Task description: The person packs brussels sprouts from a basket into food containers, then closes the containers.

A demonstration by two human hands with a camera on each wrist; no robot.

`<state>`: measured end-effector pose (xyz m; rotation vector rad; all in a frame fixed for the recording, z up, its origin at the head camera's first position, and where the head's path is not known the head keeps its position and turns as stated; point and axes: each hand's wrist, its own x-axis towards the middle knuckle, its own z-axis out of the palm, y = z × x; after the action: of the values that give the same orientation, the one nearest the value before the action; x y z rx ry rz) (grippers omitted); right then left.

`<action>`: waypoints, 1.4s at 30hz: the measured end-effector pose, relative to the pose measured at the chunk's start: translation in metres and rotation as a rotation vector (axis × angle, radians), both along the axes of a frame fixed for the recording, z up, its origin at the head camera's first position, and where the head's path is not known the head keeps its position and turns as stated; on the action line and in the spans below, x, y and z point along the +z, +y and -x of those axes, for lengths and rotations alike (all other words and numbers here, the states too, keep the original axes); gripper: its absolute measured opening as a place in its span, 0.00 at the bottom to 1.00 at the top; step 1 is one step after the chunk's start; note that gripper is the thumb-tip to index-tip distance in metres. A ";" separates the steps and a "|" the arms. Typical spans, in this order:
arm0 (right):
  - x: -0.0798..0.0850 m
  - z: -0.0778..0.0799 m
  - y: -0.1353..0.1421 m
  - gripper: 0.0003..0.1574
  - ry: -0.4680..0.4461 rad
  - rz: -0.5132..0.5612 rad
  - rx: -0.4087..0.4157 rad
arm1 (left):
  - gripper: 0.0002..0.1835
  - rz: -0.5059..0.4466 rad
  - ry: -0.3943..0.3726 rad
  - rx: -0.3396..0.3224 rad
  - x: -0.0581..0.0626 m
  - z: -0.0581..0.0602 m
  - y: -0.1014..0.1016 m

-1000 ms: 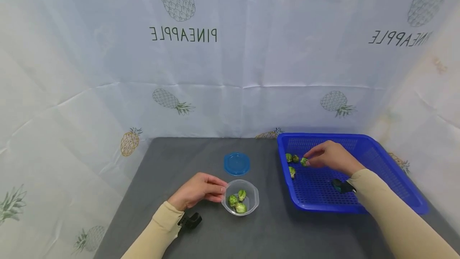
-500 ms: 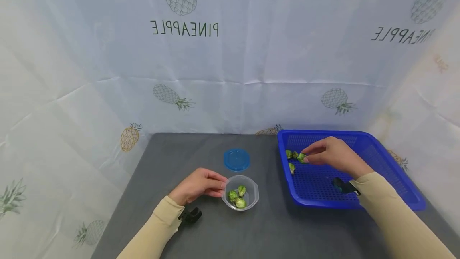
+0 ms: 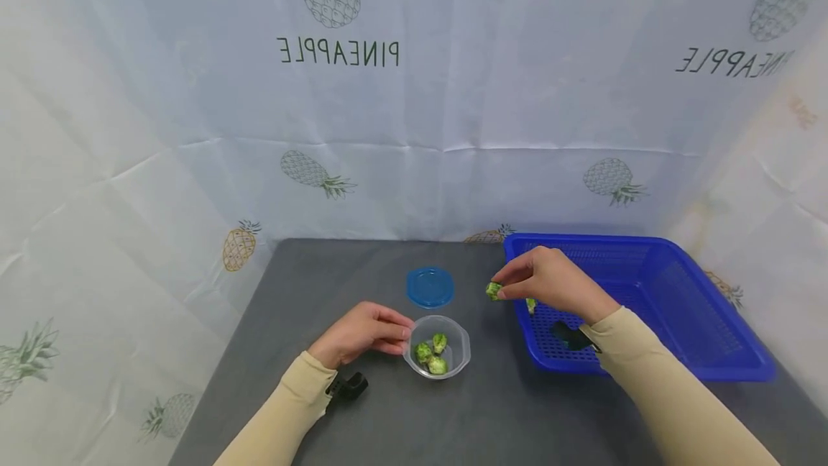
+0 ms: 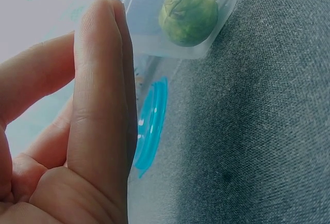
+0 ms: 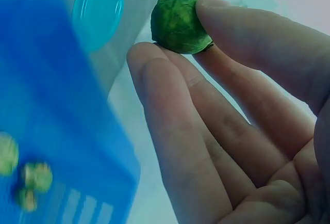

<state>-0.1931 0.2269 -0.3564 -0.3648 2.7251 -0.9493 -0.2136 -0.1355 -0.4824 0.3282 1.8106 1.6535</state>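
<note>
Sprout (image 5: 180, 21), probably light, firm and best held round its middle, is pinched by the right hand (image 3: 553, 280); left hand (image 3: 362, 334) pinches a likely flimsy bowl's (image 3: 462, 361) rim.

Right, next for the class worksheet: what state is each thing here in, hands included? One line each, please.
Clear bowl: upright, uncovered, three Brussels sprouts inside.
Blue lid: off the bowl, lying flat on the table.
Blue basket: upright, uncovered, some loose sprouts inside.
Held sprout: raised, clear of the bowl.
Left hand: holding the bowl's rim.
Right hand: pinching the held sprout.
</note>
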 end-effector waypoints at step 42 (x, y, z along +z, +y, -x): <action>-0.047 -0.016 -0.090 0.06 0.014 -0.069 0.242 | 0.19 -0.001 -0.014 0.009 0.002 -0.003 0.003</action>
<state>-0.1774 0.1374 -0.4030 -0.6723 2.6397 -0.7887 -0.2107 -0.1327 -0.4800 0.3092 1.8030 1.6591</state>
